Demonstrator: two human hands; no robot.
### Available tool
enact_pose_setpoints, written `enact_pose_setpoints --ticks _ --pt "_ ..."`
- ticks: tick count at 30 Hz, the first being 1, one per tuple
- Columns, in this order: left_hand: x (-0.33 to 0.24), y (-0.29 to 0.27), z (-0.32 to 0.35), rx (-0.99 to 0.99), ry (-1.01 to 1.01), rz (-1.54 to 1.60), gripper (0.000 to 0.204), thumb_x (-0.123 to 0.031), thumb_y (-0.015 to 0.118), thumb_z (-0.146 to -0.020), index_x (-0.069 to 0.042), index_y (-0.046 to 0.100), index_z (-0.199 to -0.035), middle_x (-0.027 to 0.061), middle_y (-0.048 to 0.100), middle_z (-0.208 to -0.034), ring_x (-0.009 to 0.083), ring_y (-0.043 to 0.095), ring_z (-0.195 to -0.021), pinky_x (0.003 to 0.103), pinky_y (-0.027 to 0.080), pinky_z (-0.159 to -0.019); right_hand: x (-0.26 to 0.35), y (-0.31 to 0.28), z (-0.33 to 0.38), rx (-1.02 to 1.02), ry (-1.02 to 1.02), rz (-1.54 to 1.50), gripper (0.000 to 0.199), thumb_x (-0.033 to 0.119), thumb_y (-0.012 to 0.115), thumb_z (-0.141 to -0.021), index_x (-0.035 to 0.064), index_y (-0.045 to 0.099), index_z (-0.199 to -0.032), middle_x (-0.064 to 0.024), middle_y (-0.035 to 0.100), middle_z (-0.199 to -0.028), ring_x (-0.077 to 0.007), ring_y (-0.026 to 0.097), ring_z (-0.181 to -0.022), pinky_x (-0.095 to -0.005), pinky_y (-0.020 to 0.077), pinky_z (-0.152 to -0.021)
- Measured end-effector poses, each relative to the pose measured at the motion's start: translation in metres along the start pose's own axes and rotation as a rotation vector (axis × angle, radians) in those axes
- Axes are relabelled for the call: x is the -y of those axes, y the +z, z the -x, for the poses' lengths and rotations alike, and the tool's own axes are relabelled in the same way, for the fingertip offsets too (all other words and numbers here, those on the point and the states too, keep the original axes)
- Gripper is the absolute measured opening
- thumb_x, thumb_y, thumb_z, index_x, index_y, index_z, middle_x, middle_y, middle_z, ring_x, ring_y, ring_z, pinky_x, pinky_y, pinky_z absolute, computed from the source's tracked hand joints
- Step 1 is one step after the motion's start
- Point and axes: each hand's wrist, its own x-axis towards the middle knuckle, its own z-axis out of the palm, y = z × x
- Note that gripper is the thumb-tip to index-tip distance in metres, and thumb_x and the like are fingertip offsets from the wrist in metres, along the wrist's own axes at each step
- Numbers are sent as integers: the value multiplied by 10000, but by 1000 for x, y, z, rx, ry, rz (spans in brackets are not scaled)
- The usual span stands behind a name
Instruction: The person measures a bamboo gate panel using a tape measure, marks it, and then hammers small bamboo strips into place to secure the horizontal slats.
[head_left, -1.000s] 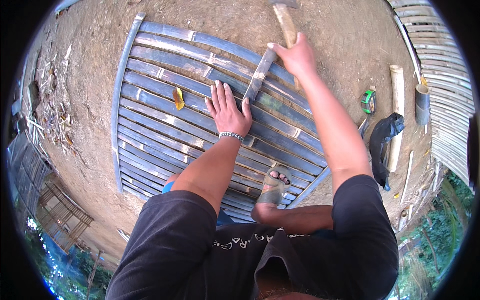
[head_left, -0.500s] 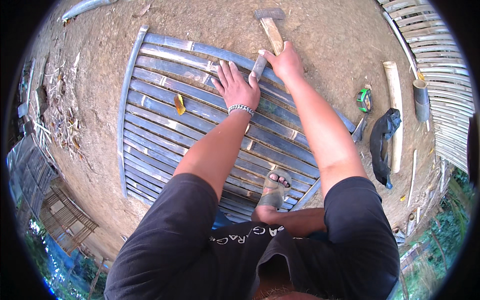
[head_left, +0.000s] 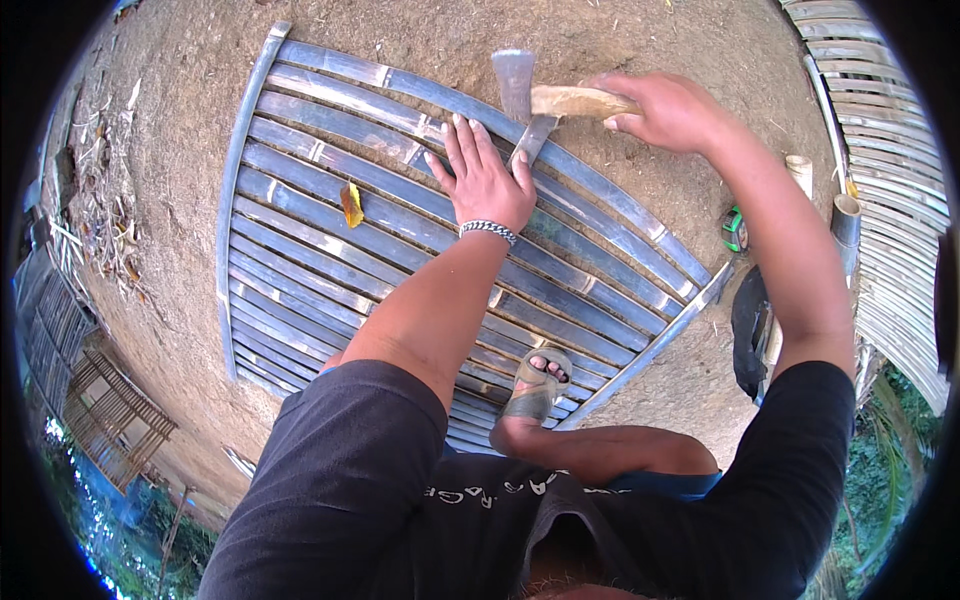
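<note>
Bamboo slat panel lies flat on the dirt ground, slats running left to right. Sandalled foot rests on its near edge. Left hand, fingers spread, presses flat on the slats. Right hand, grip closed round the wooden handle, holds the cleaver blade-down just beside the left fingertips. Yellow leaf on slats.

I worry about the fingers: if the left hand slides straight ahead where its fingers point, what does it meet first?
Probably the chopping tool held by the right hand; the left hand lies on the bamboo panel just below it, though depth is unclear.
</note>
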Motion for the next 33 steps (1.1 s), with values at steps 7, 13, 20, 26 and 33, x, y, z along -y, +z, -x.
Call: enact_pose_setpoints --ticks 7,13,20,26,33 --pt "3 1 0 -27 16 9 753 -395 498 -970 101 305 -1503 275 232 -1620 403 132 -1540 635 17 -1208 4 -33 -50 -45 -2 -73 571 360 715 -901 393 539 -1443 -112 741 -1018 -316 709 -937 -462 564 -830" --pt "1 -3 -2 7 9 20 760 -390 504 -964 101 298 -1506 269 220 -1626 396 124 -1544 629 13 -1212 19 -48 -48 258 -152 184 512 343 708 -912 358 588 -1410 -123 746 -1044 -308 721 -902 -444 562 -809" --pt "-1 -1 -1 25 -5 19 770 -388 506 -961 98 283 -1515 265 208 -1632 386 115 -1548 628 1 -1213 13 -53 -62 -49 -119 -45 503 282 746 -869 307 642 -1360 -120 746 -1021 -289 721 -939 -449 569 -832" --pt "0 -2 -3 36 -12 17 774 -406 482 -965 97 283 -1520 264 206 -1635 384 109 -1551 629 -7 -1214 25 -70 -59 171 -41 -87 445 266 748 -864 229 683 -1303 -110 749 -1033 -275 722 -933 -450 566 -855" --pt "-1 0 -3 31 -7 11 764 -403 470 -968 100 295 -1516 265 212 -1633 381 111 -1551 631 -7 -1214 17 -63 -52 308 -157 137 485 281 728 -889 265 639 -1365 -126 749 -1014 -275 720 -882 -445 566 -819"
